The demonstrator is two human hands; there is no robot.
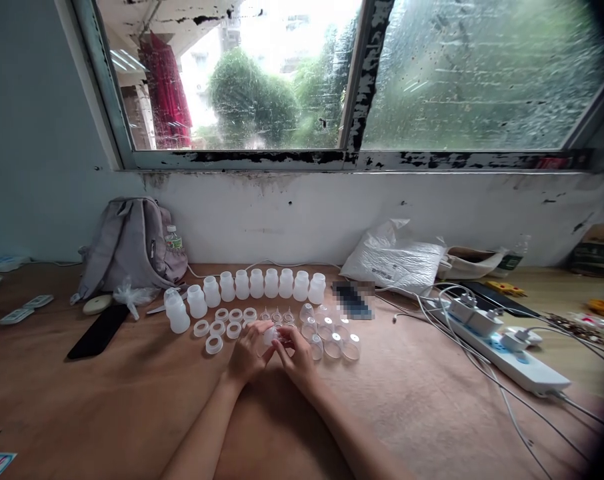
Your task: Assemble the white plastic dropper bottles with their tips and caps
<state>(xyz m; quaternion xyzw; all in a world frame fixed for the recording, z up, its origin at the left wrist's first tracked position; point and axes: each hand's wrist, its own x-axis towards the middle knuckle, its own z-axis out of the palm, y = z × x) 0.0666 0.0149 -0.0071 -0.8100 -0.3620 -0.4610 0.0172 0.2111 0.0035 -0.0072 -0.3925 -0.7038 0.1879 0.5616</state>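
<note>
Wooden tabletop [432, 373] under a grimy window [332, 80], wall pale & scuffed. Both hands meet at centre front: left hand [247, 353] & right hand [296, 352] pinch one small translucent plastic piece [272, 335] between the fingertips, held just above the table, right in front of the parts spread. Too small & washed out to say if it's a cap, ring or nipple, or 2 bits being joined.

Parts laid out behind the hands: row of white plastic bottles [257, 285] in an arc, white screw rings [222, 323] in front on the left, clear dome caps [332, 337] on the right, tiny clear pieces between.

Judging by this, step in hand looks like fitting or checking one small part, w/ most bottles uncapped, so early on. Next move prob. calls for seating the piece squarely, then a free hand to reach a ring or bottle w/o knocking the close-packed row.

Elsewhere: grey backpack [132, 247] & black phone [99, 331] left; plastic bag [392, 257], power strip [502, 350] w/ cables right.
</note>
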